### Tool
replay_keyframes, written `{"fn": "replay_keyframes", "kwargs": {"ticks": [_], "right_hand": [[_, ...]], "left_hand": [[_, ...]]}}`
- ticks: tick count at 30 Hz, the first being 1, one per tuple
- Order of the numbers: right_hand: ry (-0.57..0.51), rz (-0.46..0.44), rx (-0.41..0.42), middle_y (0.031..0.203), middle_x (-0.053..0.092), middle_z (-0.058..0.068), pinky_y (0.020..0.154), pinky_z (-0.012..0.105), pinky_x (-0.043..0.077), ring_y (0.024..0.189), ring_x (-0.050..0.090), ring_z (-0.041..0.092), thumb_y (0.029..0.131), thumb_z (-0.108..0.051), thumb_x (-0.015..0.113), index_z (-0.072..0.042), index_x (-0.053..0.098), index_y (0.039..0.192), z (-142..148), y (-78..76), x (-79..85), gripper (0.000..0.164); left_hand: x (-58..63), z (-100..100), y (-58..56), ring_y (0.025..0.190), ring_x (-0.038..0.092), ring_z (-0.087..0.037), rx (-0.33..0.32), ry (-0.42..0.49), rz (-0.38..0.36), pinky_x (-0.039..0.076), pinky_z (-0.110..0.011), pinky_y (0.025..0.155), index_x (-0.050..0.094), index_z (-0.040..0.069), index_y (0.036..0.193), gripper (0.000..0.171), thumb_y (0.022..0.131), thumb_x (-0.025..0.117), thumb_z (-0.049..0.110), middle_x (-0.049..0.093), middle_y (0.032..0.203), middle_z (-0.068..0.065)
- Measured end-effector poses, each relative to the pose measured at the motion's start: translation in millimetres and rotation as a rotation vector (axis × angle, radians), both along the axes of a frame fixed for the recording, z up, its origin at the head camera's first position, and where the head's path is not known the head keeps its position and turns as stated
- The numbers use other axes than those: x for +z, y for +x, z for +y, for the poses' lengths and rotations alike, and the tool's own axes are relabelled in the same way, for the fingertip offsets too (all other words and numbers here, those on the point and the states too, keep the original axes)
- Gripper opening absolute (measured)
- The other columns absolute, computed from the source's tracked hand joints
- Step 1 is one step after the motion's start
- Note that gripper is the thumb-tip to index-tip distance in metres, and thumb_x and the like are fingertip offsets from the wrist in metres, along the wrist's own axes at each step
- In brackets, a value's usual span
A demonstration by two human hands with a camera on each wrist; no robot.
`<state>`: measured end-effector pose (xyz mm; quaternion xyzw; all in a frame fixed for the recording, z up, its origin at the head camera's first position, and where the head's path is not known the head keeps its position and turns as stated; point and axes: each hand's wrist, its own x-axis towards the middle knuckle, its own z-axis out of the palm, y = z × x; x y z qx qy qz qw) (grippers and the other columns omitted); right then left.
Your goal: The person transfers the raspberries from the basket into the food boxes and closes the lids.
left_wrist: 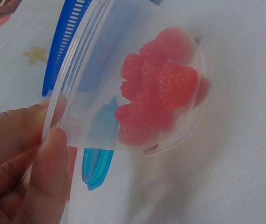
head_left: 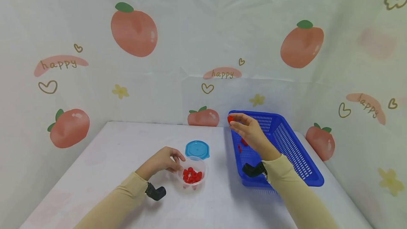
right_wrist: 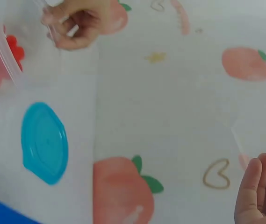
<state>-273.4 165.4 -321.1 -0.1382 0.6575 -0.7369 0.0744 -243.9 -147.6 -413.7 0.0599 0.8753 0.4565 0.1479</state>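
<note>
A clear plastic tub (head_left: 203, 172) stands on the table with several red raspberries (left_wrist: 156, 84) in its bottom. My left hand (head_left: 164, 162) pinches the tub's rim between thumb and fingers, as the left wrist view shows closely. Up over the near-left side of the blue basket (head_left: 236, 158), my right hand (head_left: 252, 132) holds a single raspberry (head_left: 230, 119) at its fingertips. Inside the basket lie a few more red berries (head_left: 244, 142), partly hidden by the right hand and wrist.
A blue lid (head_left: 197, 150) lies flat just behind the tub. The slotted basket takes up the right side of the table, near the fabric backdrop (head_left: 171, 63) printed with fruit. White cloth (head_left: 127, 144) covers the table.
</note>
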Motion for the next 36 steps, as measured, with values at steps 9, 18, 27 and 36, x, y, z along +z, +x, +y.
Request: {"fn": "replay_keyframes", "kwargs": {"ticks": [9, 18, 27, 36], "right_hand": [[0.065, 0.021, 0.036, 0.119, 0.053, 0.009, 0.096, 0.029, 0.051, 0.107, 0.06, 0.019, 0.094, -0.002, 0.057, 0.005, 0.052, 0.127, -25.4, 23.6, -19.4, 0.033], [0.228, 0.014, 0.13, 0.121, 0.058, 0.012, 0.099, 0.035, 0.05, 0.108, 0.062, 0.019, 0.092, -0.017, 0.066, -0.001, 0.058, 0.125, -46.6, 44.7, -52.3, 0.038], [0.283, 0.003, 0.201, 0.118, 0.062, 0.016, 0.095, 0.035, 0.053, 0.115, 0.058, 0.039, 0.092, -0.015, 0.065, 0.003, 0.059, 0.122, -59.8, 56.4, -84.1, 0.035], [0.32, -0.03, 0.198, 0.116, 0.065, 0.015, 0.093, 0.036, 0.054, 0.107, 0.064, 0.026, 0.09, -0.01, 0.066, 0.006, 0.059, 0.122, -63.2, 59.1, -100.4, 0.037]], "left_hand": [[-0.2, -0.9, -1.3, 0.062, 0.059, -0.016, -0.006, 0.006, -0.001, 0.058, -0.028, 0.063, 0.071, 0.007, 0.097, 0.021, 0.077, 0.079, 0.006, 0.057, 0.081, -0.007], [0.6, -1.4, -0.5, 0.062, 0.058, -0.016, -0.018, 0.018, 0.002, 0.058, -0.028, 0.063, 0.07, 0.004, 0.099, 0.023, 0.077, 0.078, 0.005, 0.057, 0.081, -0.007], [0.1, -1.3, -0.6, 0.061, 0.058, -0.016, -0.019, 0.018, 0.003, 0.058, -0.027, 0.062, 0.07, 0.003, 0.1, 0.024, 0.077, 0.077, 0.005, 0.057, 0.08, -0.007], [-0.5, -0.9, -1.3, 0.063, 0.059, -0.017, -0.009, 0.011, -0.004, 0.058, -0.028, 0.062, 0.071, 0.005, 0.099, 0.024, 0.077, 0.078, 0.006, 0.058, 0.081, -0.007]]}}
